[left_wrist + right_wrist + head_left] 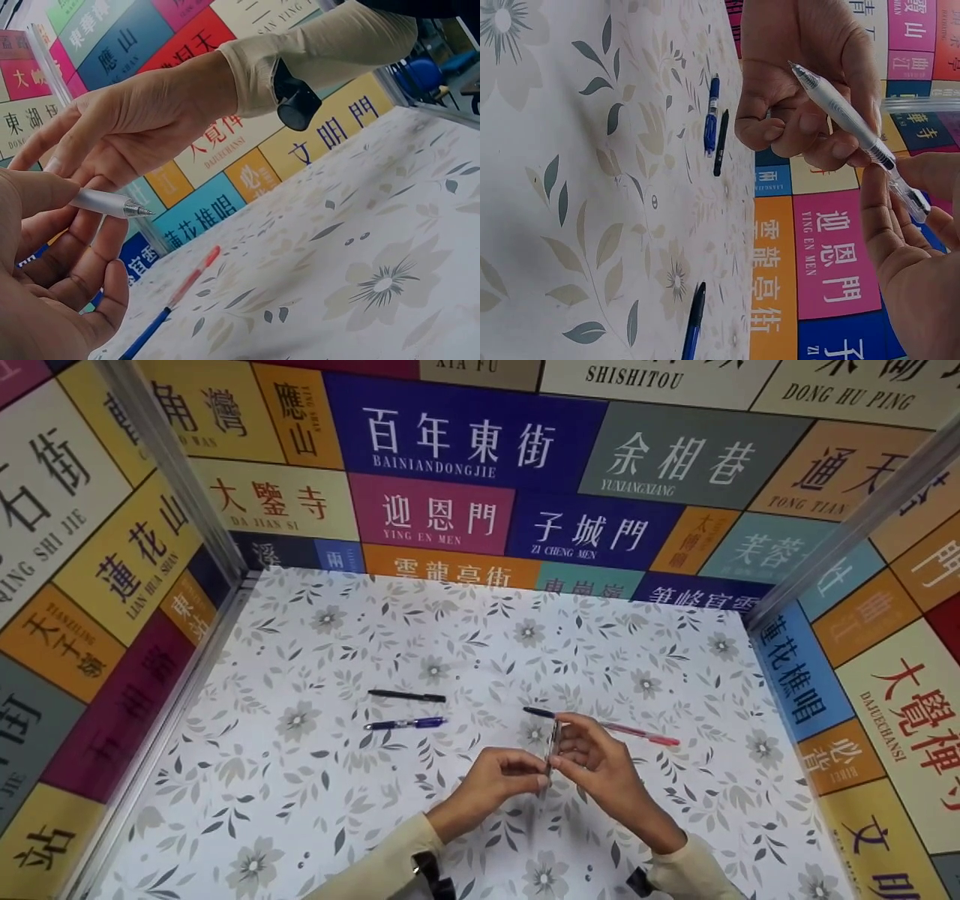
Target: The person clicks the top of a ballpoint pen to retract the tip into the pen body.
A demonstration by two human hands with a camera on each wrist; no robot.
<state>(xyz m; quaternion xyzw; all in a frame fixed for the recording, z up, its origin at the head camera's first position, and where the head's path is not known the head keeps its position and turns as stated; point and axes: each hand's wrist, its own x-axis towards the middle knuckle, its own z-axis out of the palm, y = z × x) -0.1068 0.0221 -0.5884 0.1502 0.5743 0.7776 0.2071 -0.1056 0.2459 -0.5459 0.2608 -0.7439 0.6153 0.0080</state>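
Pinched by left hand (487, 786) and right hand (606, 765): pale pen (840, 112) with bare tip (796, 68); liable, upon any slackening, to slip and ink floral tabletop (330, 802).

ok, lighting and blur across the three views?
Right wrist: turned sideways, held pen fairly crisp, soft shadows on the tabletop. Left wrist: dimmer and tilted, pen tip readable. Head: brighter than left wrist, pen small and soft-edged.

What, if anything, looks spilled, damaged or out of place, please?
Nothing stands out. The black pen and the blue-and-white pen lie side by side on the white flowered tabletop, and the held white-and-clear pen shows no visible damage.
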